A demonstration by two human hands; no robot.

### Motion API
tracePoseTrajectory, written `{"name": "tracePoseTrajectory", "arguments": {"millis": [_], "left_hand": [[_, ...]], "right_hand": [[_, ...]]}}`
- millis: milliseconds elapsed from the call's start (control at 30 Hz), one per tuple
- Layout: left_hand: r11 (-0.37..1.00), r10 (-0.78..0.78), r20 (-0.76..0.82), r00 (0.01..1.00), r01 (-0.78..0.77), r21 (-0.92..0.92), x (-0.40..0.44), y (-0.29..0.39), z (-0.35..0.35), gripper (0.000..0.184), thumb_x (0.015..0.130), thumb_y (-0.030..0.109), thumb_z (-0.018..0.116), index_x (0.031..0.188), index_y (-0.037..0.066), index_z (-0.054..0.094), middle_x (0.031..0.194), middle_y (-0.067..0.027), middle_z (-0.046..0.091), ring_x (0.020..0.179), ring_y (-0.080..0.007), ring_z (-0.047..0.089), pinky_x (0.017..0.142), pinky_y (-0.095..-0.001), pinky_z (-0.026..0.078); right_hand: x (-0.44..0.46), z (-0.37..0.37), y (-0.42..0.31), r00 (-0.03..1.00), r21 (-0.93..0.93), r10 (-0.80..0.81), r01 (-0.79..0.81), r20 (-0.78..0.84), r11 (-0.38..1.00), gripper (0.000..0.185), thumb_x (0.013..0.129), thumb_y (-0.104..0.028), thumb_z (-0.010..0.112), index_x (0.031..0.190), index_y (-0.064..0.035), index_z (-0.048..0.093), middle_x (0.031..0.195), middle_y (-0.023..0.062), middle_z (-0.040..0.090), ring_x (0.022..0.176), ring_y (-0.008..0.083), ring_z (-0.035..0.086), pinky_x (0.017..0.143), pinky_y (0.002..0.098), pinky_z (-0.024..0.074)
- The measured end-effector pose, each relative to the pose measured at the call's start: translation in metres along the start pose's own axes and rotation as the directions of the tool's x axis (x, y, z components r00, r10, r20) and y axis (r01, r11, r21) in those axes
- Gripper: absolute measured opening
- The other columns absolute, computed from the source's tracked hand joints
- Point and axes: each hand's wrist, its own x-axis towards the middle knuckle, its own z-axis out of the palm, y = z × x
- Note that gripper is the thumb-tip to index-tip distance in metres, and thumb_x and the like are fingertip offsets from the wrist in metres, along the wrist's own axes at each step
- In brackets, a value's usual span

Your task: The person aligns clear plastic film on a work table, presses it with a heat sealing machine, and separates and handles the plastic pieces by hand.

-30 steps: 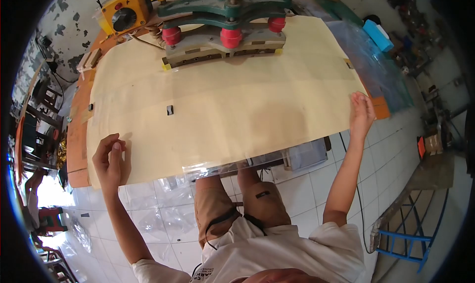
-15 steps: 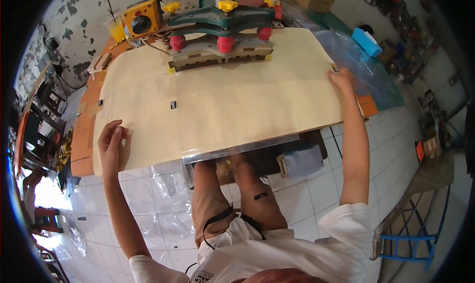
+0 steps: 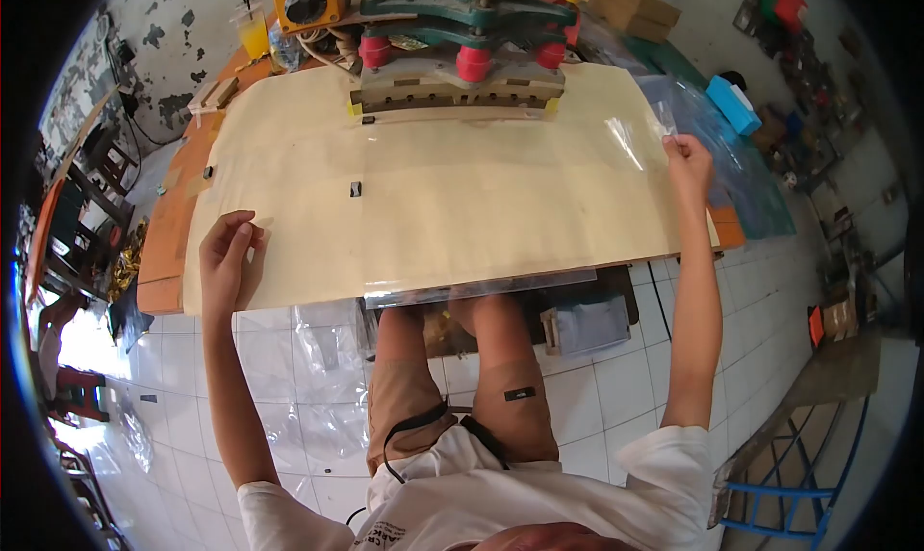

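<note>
My right hand point(image 3: 689, 171) is at the right edge of the tan-covered table, its fingers pinched on the edge of a clear plastic sheet point(image 3: 621, 145), which shows by its glare. The sheet seems to lie over the tan cover point(image 3: 289, 147), and clear film also hangs past the front edge. At the left front, my left hand point(image 3: 229, 253) hovers at or just above the cover, fingers loosely bent and apart, holding nothing visible. Beyond both hands stands a press-like machine point(image 3: 472, 65) with a green frame, red spacers and yellow knobs above a long metal bar.
A small black piece point(image 3: 355, 189) sits on the cover, another black piece point(image 3: 207, 173) near its left edge. Behind are a yellow control box point(image 3: 308, 2) and a cup of orange drink point(image 3: 253, 36). A blue box point(image 3: 733, 106) lies at the right, a blue metal rack point(image 3: 784, 493) lower right.
My right hand has lifted slightly and now draws up the edge of the clear sheet, with fresh glare beside it. The view has shifted; my left hand stays over the left front.
</note>
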Motion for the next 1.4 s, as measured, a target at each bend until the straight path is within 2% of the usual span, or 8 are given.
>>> {"name": "tracePoseTrajectory", "arguments": {"millis": [267, 700, 900, 933, 1000, 1100, 1167, 1400], "left_hand": [[1.0, 0.009, 0.006, 1.0, -0.009, 0.013, 0.001, -0.005, 0.001, 0.02, 0.098, 0.009, 0.056, 0.111, -0.004, 0.062, 0.086, -0.0042, 0.065, 0.08, -0.0107, 0.059, 0.076, -0.0255, 0.048], [1.0, 0.011, -0.003, 1.0, -0.011, 0.014, 0.0, -0.004, 0.001, 0.02, 0.097, 0.009, 0.056, 0.111, -0.003, 0.063, 0.086, -0.0035, 0.065, 0.08, -0.0107, 0.059, 0.077, -0.0257, 0.048], [1.0, 0.017, -0.008, 1.0, -0.016, 0.02, 0.0, -0.002, 0.001, 0.02, 0.097, 0.009, 0.056, 0.111, -0.003, 0.063, 0.086, -0.0036, 0.065, 0.08, -0.0107, 0.059, 0.077, -0.0255, 0.048], [1.0, 0.02, -0.003, 1.0, -0.02, 0.011, 0.0, -0.002, 0.001, 0.02, 0.097, 0.009, 0.056, 0.111, -0.003, 0.063, 0.086, -0.0035, 0.065, 0.08, -0.0106, 0.059, 0.077, -0.0254, 0.048], [1.0, 0.02, -0.002, 1.0, -0.02, 0.001, -0.001, -0.002, 0.002, 0.02, 0.097, 0.008, 0.056, 0.111, -0.003, 0.063, 0.086, -0.0035, 0.065, 0.08, -0.0105, 0.058, 0.077, -0.0253, 0.047], [0.999, 0.004, -0.01, 1.0, -0.004, 0.039, -0.001, 0.0, 0.002, 0.019, 0.097, 0.008, 0.056, 0.11, -0.004, 0.063, 0.085, -0.0034, 0.064, 0.081, -0.0105, 0.058, 0.077, -0.0251, 0.047], [0.999, 0.006, -0.006, 1.0, -0.006, 0.041, -0.001, 0.0, 0.003, 0.019, 0.097, 0.008, 0.056, 0.11, -0.004, 0.063, 0.086, -0.0034, 0.064, 0.081, -0.0105, 0.058, 0.077, -0.0252, 0.047], [0.999, 0.005, -0.029, 1.0, -0.004, 0.05, -0.003, 0.0, 0.004, 0.018, 0.098, 0.008, 0.055, 0.109, -0.003, 0.063, 0.084, -0.0034, 0.064, 0.08, -0.0106, 0.058, 0.077, -0.0252, 0.047]], "right_hand": [[-0.121, -0.063, -0.071, 0.853, 0.17, -0.399, 0.472, -0.336, 0.865, 0.015, 0.088, -0.015, 0.071, 0.092, -0.0009, 0.068, 0.085, 0.0021, 0.065, 0.078, 0.0104, 0.055, 0.075, 0.025, 0.0446], [-0.06, -0.123, -0.055, 0.902, 0.6, -0.137, 0.38, -0.41, 0.704, 0.016, 0.094, -0.016, 0.066, 0.092, -0.001, 0.063, 0.077, 0.0005, 0.057, 0.065, 0.0094, 0.055, 0.066, 0.0243, 0.0465], [0.018, -0.106, 0.034, 0.976, 0.587, 0.127, -0.209, 0.178, 0.782, 0.022, 0.088, -0.014, 0.069, 0.105, -0.0003, 0.066, 0.082, 0.0066, 0.064, 0.071, 0.019, 0.066, 0.072, 0.0333, 0.0548], [0.022, -0.088, 0.045, 0.976, 0.585, 0.123, -0.207, 0.18, 0.784, 0.022, 0.088, -0.014, 0.069, 0.105, -0.0003, 0.066, 0.082, 0.0066, 0.064, 0.071, 0.019, 0.066, 0.072, 0.0333, 0.0548], [0.027, -0.063, 0.057, 0.989, -0.354, 0.139, -0.112, 0.052, 0.929, 0.036, 0.086, -0.018, 0.07, 0.113, 0.0037, 0.064, 0.106, 0.0164, 0.069, 0.097, 0.0283, 0.067, 0.089, 0.0391, 0.0524], [-0.003, -0.025, 0.009, 0.943, -0.456, -0.283, 0.331, 0.173, 0.826, 0.052, 0.085, -0.025, 0.071, 0.124, 0.0058, 0.058, 0.128, 0.0217, 0.061, 0.121, 0.032, 0.057, 0.102, 0.0399, 0.044], [0.014, 0.028, 0.023, 0.833, 0.027, -0.411, 0.433, 0.371, 0.901, 0.059, 0.086, -0.031, 0.069, 0.13, 0.0051, 0.054, 0.133, 0.0227, 0.057, 0.124, 0.0315, 0.055, 0.104, 0.0387, 0.0422], [-0.017, 0.102, -0.078, 0.632, 0.085, -0.441, 0.511, 0.637, 0.855, 0.063, 0.086, -0.037, 0.072, 0.13, 0.0042, 0.055, 0.125, 0.0176, 0.061, 0.114, 0.0265, 0.059, 0.098, 0.035, 0.045]]}}
